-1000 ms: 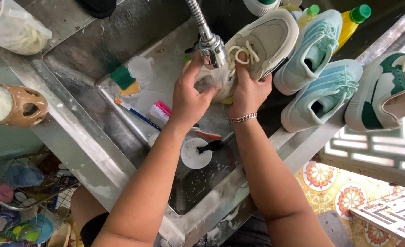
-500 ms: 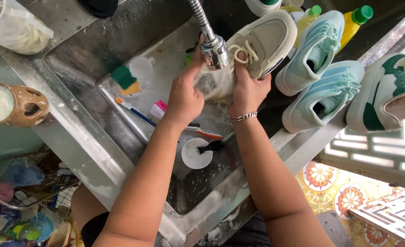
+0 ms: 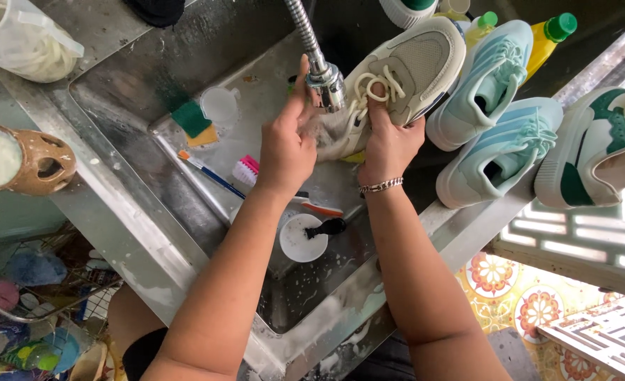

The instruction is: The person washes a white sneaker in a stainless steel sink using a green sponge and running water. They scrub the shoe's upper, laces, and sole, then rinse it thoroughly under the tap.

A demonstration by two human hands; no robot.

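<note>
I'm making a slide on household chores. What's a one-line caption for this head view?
Left hand and right hand hold a beige sneaker under the faucet over a steel sink.

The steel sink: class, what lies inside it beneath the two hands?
In the steel sink lie a green-and-yellow sponge, a pink brush, a blue-handled brush and a white dish. The left hand and right hand cover the sink floor beneath the beige shoe.
</note>
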